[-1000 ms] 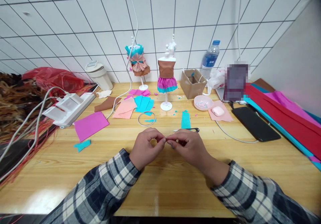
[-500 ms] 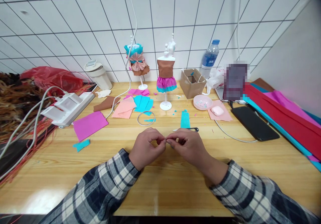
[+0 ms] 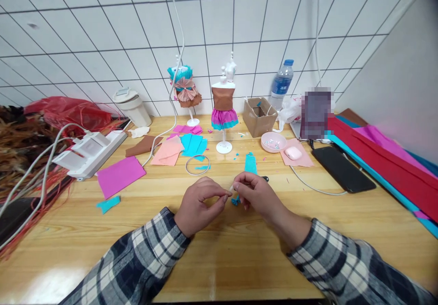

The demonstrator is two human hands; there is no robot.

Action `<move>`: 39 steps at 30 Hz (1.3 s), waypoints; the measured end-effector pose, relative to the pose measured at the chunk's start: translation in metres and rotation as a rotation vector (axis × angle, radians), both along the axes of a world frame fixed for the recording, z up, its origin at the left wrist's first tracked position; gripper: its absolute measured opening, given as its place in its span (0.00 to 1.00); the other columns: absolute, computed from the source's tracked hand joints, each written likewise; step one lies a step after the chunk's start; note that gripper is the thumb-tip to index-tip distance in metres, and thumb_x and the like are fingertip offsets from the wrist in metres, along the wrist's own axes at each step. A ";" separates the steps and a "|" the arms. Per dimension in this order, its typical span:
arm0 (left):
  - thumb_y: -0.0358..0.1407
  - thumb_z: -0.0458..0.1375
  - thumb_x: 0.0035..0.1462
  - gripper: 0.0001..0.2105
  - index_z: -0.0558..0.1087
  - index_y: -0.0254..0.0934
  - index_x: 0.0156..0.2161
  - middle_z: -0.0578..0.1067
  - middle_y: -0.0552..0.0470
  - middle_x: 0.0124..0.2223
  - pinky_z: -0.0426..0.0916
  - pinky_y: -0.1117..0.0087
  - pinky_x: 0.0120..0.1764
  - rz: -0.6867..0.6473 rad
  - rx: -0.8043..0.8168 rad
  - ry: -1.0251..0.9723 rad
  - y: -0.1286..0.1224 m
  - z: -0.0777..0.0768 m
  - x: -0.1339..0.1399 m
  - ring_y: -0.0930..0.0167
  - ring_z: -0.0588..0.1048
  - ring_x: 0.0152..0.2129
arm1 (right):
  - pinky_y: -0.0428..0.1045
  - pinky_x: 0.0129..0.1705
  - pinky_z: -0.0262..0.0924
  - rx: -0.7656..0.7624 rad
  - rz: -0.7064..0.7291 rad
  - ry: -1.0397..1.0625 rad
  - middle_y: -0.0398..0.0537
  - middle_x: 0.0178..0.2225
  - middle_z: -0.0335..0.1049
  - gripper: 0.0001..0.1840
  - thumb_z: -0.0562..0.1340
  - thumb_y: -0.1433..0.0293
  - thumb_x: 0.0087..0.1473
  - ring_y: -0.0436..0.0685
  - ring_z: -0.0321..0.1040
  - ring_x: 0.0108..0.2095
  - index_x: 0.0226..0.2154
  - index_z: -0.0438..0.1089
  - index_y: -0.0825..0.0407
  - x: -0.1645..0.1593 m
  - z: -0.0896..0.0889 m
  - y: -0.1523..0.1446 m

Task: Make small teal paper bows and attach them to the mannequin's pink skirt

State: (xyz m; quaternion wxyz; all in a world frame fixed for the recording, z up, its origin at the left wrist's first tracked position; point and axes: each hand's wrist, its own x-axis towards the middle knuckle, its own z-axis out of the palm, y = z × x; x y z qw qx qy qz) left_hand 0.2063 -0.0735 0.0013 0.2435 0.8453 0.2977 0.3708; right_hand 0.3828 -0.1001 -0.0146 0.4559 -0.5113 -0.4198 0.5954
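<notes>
My left hand (image 3: 202, 206) is pinched, thumb against forefinger, above the front middle of the table. Close to its fingertips, my right hand (image 3: 259, 201) is also pinched, with its other fingers curled. A tiny pale sliver (image 3: 231, 188) shows between the two sets of fingertips; what it is, I cannot make out. A small gathered piece of blue paper (image 3: 235, 201) shows just under my right fingers; whether they hold it or it lies on the table is unclear. Behind my right hand, a black handle end (image 3: 265, 178) and a blue paper strip (image 3: 251, 163) lie on the table.
A dress form (image 3: 224, 97) in a brown top and pink skirt stands ahead. Around it are a metal ring (image 3: 197, 164), blue sheets (image 3: 193, 145), a pink bowl (image 3: 273, 142), a cardboard box (image 3: 260, 118) and a phone (image 3: 344, 168). A power strip (image 3: 99, 154) lies left.
My fingertips have parted slightly, the right hand rising and turning a little. The pale sliver and the small blue paper piece now show between and below them.
</notes>
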 end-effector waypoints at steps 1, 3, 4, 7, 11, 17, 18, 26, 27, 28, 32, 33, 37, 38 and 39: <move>0.29 0.59 0.54 0.06 0.78 0.39 0.34 0.79 0.51 0.29 0.69 0.69 0.34 -0.032 0.000 -0.008 0.000 0.000 -0.001 0.70 0.75 0.28 | 0.41 0.15 0.53 -0.032 -0.006 0.067 0.35 0.18 0.64 0.11 0.63 0.62 0.46 0.45 0.58 0.15 0.27 0.64 0.51 0.000 0.001 0.001; 0.27 0.58 0.54 0.09 0.77 0.40 0.37 0.81 0.50 0.33 0.70 0.68 0.37 -0.111 -0.008 -0.027 0.000 0.000 -0.002 0.70 0.76 0.31 | 0.40 0.15 0.55 -0.077 -0.002 0.170 0.40 0.26 0.72 0.12 0.64 0.63 0.45 0.45 0.63 0.16 0.26 0.61 0.51 0.000 0.002 0.002; 0.26 0.57 0.54 0.10 0.77 0.41 0.39 0.81 0.50 0.35 0.71 0.67 0.39 -0.158 -0.014 -0.038 -0.001 -0.001 -0.003 0.70 0.76 0.33 | 0.40 0.16 0.56 -0.096 0.001 0.210 0.42 0.29 0.74 0.13 0.64 0.63 0.45 0.45 0.64 0.17 0.26 0.60 0.51 0.000 0.003 0.003; 0.23 0.56 0.53 0.13 0.76 0.41 0.39 0.81 0.50 0.40 0.71 0.66 0.41 -0.248 -0.028 -0.080 -0.002 -0.001 -0.004 0.70 0.77 0.36 | 0.41 0.19 0.59 -0.108 -0.043 0.282 0.43 0.30 0.75 0.16 0.67 0.64 0.42 0.45 0.66 0.18 0.24 0.58 0.52 0.001 0.003 0.003; 0.22 0.57 0.52 0.12 0.76 0.40 0.38 0.81 0.49 0.37 0.73 0.69 0.37 -0.213 -0.005 -0.183 -0.001 -0.003 -0.007 0.70 0.78 0.33 | 0.44 0.26 0.66 0.010 -0.199 0.221 0.44 0.27 0.74 0.19 0.71 0.62 0.39 0.48 0.70 0.24 0.24 0.62 0.53 0.014 0.009 0.010; 0.25 0.57 0.53 0.09 0.76 0.39 0.36 0.81 0.48 0.34 0.73 0.68 0.35 -0.170 0.062 -0.217 0.006 -0.011 -0.012 0.70 0.78 0.31 | 0.48 0.32 0.69 0.354 -0.305 -0.151 0.48 0.32 0.76 0.17 0.68 0.62 0.43 0.52 0.72 0.29 0.35 0.69 0.52 0.054 0.053 0.063; 0.26 0.57 0.53 0.09 0.76 0.39 0.36 0.81 0.48 0.33 0.73 0.68 0.36 -0.176 0.065 -0.204 0.006 -0.012 -0.013 0.70 0.78 0.31 | 0.49 0.34 0.69 0.432 -0.364 -0.306 0.49 0.32 0.76 0.15 0.65 0.62 0.46 0.53 0.73 0.30 0.35 0.70 0.53 0.062 0.061 0.077; 0.27 0.56 0.53 0.08 0.76 0.39 0.36 0.82 0.49 0.34 0.73 0.67 0.37 -0.190 0.083 -0.158 0.007 -0.019 -0.013 0.70 0.78 0.31 | 0.57 0.46 0.61 0.459 -0.563 -0.819 0.53 0.36 0.78 0.12 0.60 0.71 0.47 0.61 0.71 0.39 0.34 0.78 0.53 0.111 0.076 0.176; 0.27 0.56 0.53 0.08 0.76 0.39 0.35 0.82 0.49 0.33 0.73 0.67 0.37 -0.187 0.081 -0.157 0.008 -0.019 -0.013 0.70 0.78 0.31 | 0.57 0.45 0.61 0.452 -0.558 -0.848 0.52 0.36 0.78 0.12 0.61 0.72 0.46 0.62 0.71 0.39 0.33 0.78 0.53 0.113 0.074 0.180; 0.27 0.56 0.54 0.08 0.76 0.39 0.35 0.81 0.48 0.33 0.73 0.67 0.37 -0.183 0.077 -0.157 0.009 -0.020 -0.014 0.70 0.78 0.31 | 0.57 0.45 0.61 0.450 -0.558 -0.872 0.52 0.35 0.78 0.12 0.60 0.73 0.46 0.62 0.71 0.39 0.34 0.78 0.52 0.114 0.074 0.181; 0.27 0.56 0.54 0.08 0.77 0.40 0.36 0.81 0.48 0.36 0.72 0.66 0.38 -0.147 0.103 -0.151 0.011 -0.019 -0.016 0.69 0.77 0.33 | 0.57 0.49 0.58 0.523 -0.636 -0.932 0.53 0.44 0.75 0.17 0.56 0.72 0.51 0.62 0.68 0.45 0.43 0.75 0.52 0.103 0.073 0.160; 0.27 0.57 0.54 0.08 0.77 0.40 0.36 0.81 0.48 0.38 0.71 0.65 0.39 -0.126 0.119 -0.141 0.012 -0.018 -0.016 0.69 0.77 0.34 | 0.56 0.50 0.57 0.555 -0.653 -0.934 0.53 0.45 0.74 0.18 0.55 0.71 0.53 0.61 0.67 0.46 0.45 0.74 0.52 0.095 0.070 0.147; 0.28 0.57 0.54 0.09 0.78 0.41 0.37 0.78 0.48 0.36 0.69 0.65 0.37 -0.033 0.184 -0.100 0.010 -0.014 -0.018 0.69 0.74 0.32 | 0.52 0.40 0.62 0.768 -0.501 -0.781 0.49 0.33 0.74 0.15 0.56 0.64 0.58 0.57 0.69 0.35 0.43 0.72 0.51 0.054 0.041 0.071; 0.27 0.57 0.54 0.10 0.78 0.41 0.38 0.77 0.48 0.35 0.68 0.66 0.36 -0.021 0.198 -0.093 0.009 -0.013 -0.018 0.70 0.73 0.31 | 0.51 0.39 0.62 0.749 -0.434 -0.722 0.48 0.31 0.73 0.13 0.56 0.63 0.58 0.57 0.69 0.34 0.41 0.72 0.51 0.043 0.032 0.051; 0.27 0.57 0.54 0.10 0.78 0.41 0.38 0.76 0.49 0.34 0.67 0.67 0.35 -0.015 0.211 -0.086 0.008 -0.012 -0.018 0.70 0.72 0.30 | 0.51 0.39 0.62 0.709 -0.364 -0.676 0.48 0.31 0.73 0.12 0.57 0.63 0.58 0.57 0.68 0.35 0.40 0.72 0.50 0.034 0.023 0.033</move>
